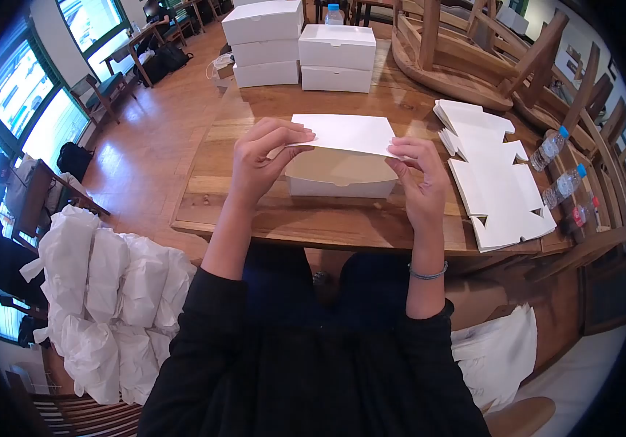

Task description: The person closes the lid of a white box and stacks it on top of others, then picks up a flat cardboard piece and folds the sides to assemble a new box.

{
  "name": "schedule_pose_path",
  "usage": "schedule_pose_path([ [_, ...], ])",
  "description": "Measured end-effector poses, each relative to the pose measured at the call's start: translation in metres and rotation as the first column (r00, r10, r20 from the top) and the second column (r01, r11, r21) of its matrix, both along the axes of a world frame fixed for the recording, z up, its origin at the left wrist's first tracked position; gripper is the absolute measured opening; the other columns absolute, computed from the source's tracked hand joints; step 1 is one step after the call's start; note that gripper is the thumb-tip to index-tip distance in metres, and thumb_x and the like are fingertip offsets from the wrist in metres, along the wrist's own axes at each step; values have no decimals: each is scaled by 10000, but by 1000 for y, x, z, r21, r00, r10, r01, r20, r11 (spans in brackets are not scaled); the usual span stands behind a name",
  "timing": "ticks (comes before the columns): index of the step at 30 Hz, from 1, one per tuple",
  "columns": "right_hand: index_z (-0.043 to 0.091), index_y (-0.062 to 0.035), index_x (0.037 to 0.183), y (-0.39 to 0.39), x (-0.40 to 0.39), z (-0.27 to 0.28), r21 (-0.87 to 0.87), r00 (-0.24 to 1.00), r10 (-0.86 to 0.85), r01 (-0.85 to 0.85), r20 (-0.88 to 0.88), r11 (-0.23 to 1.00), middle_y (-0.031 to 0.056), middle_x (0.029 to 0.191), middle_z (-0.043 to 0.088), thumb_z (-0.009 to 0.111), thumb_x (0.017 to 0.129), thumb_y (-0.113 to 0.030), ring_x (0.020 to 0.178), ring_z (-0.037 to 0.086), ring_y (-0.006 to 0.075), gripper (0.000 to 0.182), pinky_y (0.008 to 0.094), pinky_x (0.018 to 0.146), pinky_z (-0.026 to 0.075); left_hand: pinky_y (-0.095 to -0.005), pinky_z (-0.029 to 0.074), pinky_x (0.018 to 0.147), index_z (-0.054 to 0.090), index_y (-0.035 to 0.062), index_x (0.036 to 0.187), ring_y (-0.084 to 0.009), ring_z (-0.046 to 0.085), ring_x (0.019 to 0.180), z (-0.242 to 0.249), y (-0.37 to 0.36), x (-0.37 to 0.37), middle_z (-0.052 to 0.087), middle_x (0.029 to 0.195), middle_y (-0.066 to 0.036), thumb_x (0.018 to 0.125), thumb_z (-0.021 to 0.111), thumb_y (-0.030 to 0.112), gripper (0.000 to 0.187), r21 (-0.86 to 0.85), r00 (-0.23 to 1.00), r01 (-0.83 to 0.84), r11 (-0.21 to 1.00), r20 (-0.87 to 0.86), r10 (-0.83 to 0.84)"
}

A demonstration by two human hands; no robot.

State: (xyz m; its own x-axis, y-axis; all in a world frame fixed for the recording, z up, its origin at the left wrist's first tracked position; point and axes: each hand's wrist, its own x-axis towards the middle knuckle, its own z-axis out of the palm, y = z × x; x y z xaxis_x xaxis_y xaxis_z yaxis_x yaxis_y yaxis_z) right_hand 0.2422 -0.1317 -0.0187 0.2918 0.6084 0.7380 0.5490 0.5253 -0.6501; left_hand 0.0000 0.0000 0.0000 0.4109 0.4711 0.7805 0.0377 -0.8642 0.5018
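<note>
In front of me on the wooden table stands a white cardboard box [342,188], its lid [346,131] raised at the front so the brownish inside shows. My left hand [266,149] pinches the left corner of the lid's front edge between thumb and fingers. At the right corner, my right hand [418,164] grips the same edge in a like pinch. Both hands are closed on the lid, above the box's front wall. To the right of the box lies a stack of flat, unfolded white box blanks [498,175].
Closed white boxes stand in two stacks, one at the back left [266,44] and one beside it [336,58]. Upturned wooden chairs [466,51] crowd the back right. Water bottles [549,148] stand along the right edge. Wrapped white bundles [109,291] sit at my left.
</note>
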Motion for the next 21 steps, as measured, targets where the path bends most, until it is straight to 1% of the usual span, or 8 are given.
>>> schedule_pose_path([
  [2, 744, -29, 1048, 0, 1, -2, 23, 999, 38, -37, -33, 999, 101, 1152, 707, 728, 894, 52, 1047, 702, 226, 174, 322, 882, 589, -542, 457, 1092, 826, 108, 974, -247, 729, 1033, 1, -2, 1, 784, 1017, -78, 828, 800, 34, 166, 15, 1000, -8, 1000, 8, 8],
  [4, 753, -37, 1021, 0, 4, 1, 69, 998, -38, 35, 47, 997, 84, 1093, 723, 745, 872, 46, 1031, 691, 223, 171, 331, 897, 571, -545, 422, 1124, 831, 151, 960, -218, 719, 1033, 2, -1, 4, 787, 1008, -17, 814, 826, 85, 161, 180, 994, -98, 979, -31, 106],
  [5, 758, -42, 1008, 0, 3, 1, 94, 994, -78, 71, 74, 993, 75, 1063, 731, 754, 860, 44, 1023, 686, 222, 171, 336, 904, 562, -547, 405, 1141, 834, 172, 953, -203, 714, 1032, 5, -1, 3, 789, 1003, 13, 807, 840, 110, 159, 263, 986, -136, 955, -56, 156],
  [8, 772, -63, 980, 1, 1, 2, 160, 957, -192, 159, 216, 974, 50, 999, 743, 787, 828, 18, 1006, 667, 225, 173, 351, 922, 533, -564, 349, 1183, 826, 270, 963, -138, 692, 996, 9, -6, 9, 766, 940, 105, 786, 861, 233, 185, 456, 963, -212, 864, -53, 265],
  [11, 782, -79, 966, 0, -2, 5, 175, 953, -180, 139, 245, 975, 32, 990, 748, 815, 797, -3, 999, 652, 231, 188, 365, 936, 510, -586, 272, 1237, 821, 301, 943, -119, 680, 1005, 11, -14, 18, 758, 928, 138, 782, 858, 275, 167, 516, 957, -229, 825, -37, 289],
  [14, 785, -75, 954, 0, -2, 4, 167, 957, -134, 93, 256, 982, 36, 995, 747, 829, 782, -7, 995, 662, 226, 191, 360, 899, 523, -599, 252, 1255, 810, 292, 919, -113, 675, 991, 9, -15, 21, 753, 913, 146, 794, 852, 273, 133, 566, 952, -233, 791, -34, 305],
  [17, 785, -68, 948, 0, -5, 4, 149, 969, -86, 52, 233, 987, 38, 992, 747, 834, 774, 9, 990, 677, 224, 197, 346, 870, 540, -600, 260, 1256, 802, 273, 918, -104, 670, 972, 6, -13, 22, 736, 891, 131, 798, 849, 252, 131, 576, 949, -239, 782, -31, 313],
  [21, 784, -62, 946, 0, -5, 3, 161, 969, -79, 42, 233, 986, 44, 992, 748, 834, 777, 20, 984, 693, 226, 194, 338, 848, 553, -585, 281, 1249, 809, 240, 946, -137, 684, 965, 5, -16, 22, 741, 877, 74, 816, 846, 182, 147, 550, 949, -230, 803, -54, 309],
])
